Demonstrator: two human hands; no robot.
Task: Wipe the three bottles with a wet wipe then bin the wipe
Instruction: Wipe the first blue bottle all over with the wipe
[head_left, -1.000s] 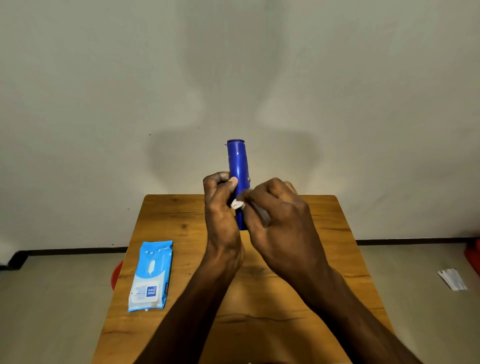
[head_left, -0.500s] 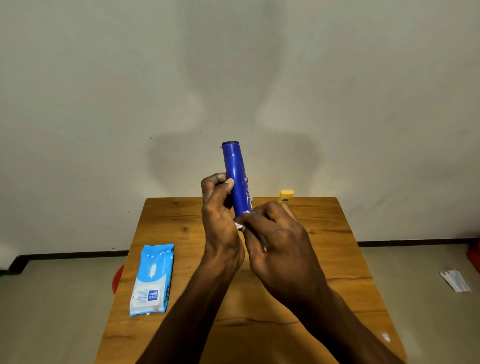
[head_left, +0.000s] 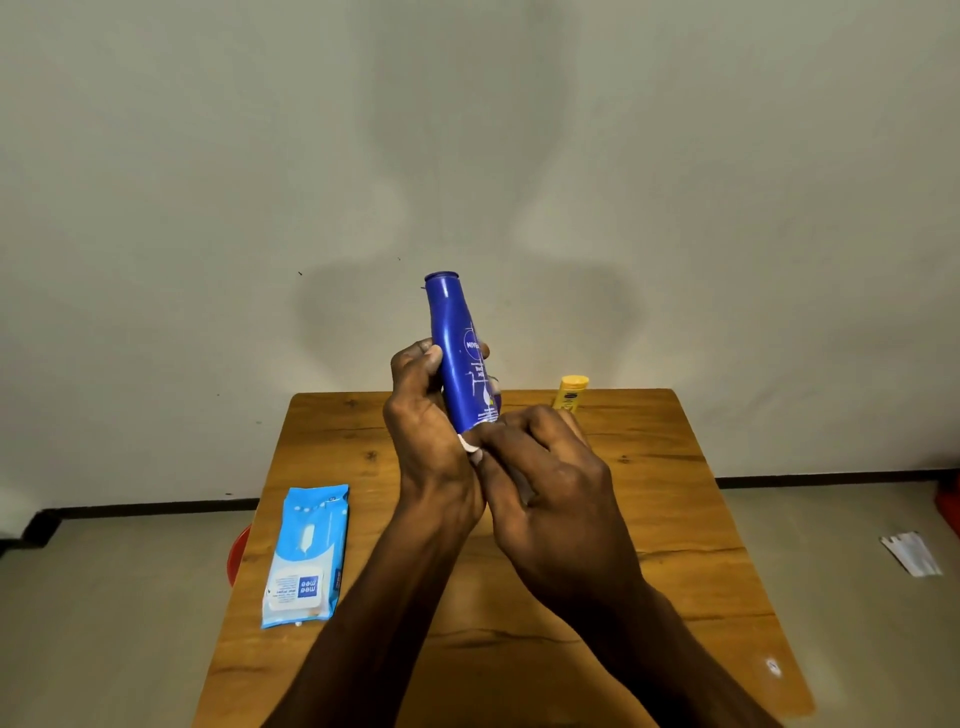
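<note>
The blue bottle (head_left: 462, 358) is gripped above the table (head_left: 675, 519), slightly tilted, by the curled left hand (head_left: 431, 441). A white wipe (head_left: 470, 446) is pinched against the bottle's lower end by the right hand (head_left: 550, 493).

Two bare forearms showing from lower frame, no sleeves appearing, left hand (head_left: 434, 447) and right hand (head_left: 558, 499) wearing nothing, short nails showing

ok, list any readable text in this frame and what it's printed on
"NIVEA": white logo on the blue bottle, gripped by the left hand.
"mee mee": seen upside down on the flap label of the blue wipes pack on the table.
Smaller print under both: too small to read.
Yellow bottle label: blurred, unreadable.
</note>
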